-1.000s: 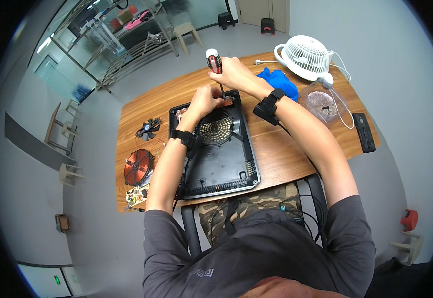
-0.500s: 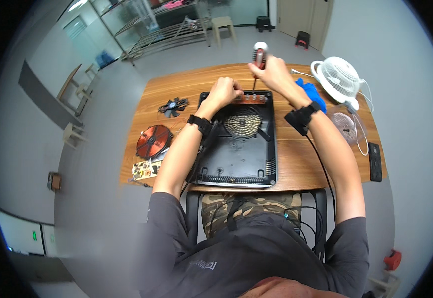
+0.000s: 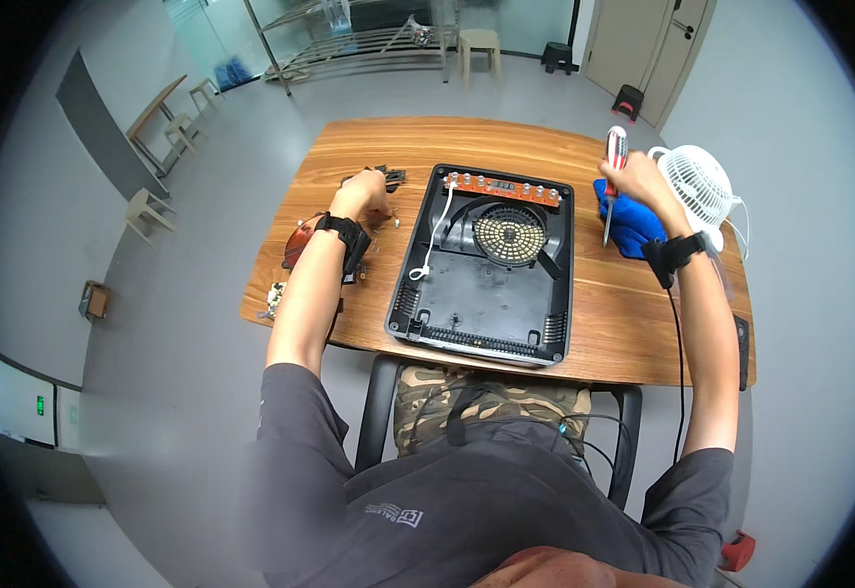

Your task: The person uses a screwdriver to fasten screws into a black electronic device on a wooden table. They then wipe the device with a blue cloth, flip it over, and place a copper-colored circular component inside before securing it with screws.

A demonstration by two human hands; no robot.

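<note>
My right hand [image 3: 640,180] grips a screwdriver [image 3: 615,149] with a red-and-white handle, its shaft pointing down beside a crumpled blue cloth [image 3: 633,227]. At the left of the table, my left hand [image 3: 365,196] has its fingers bent down and drawn together near small loose parts; what they hold, if anything, is hidden. A small black cooling fan [image 3: 394,177] lies partly behind that hand. Between my arms sits an open black induction cooker housing [image 3: 491,304]. An orange control board [image 3: 506,188] lies along its far edge, with a white cable [image 3: 436,235] running from it.
A copper coil [image 3: 302,241] and a circuit board [image 3: 276,297] lie on the left, partly behind my left forearm. A white fan [image 3: 699,184] stands at the far right of the wooden table [image 3: 427,137]. A black flat object [image 3: 743,351] lies near the right edge.
My left hand has moved from the control board leftward to the small parts by the cooling fan. My right hand has carried the screwdriver away from the board to the right. The view has shifted.
</note>
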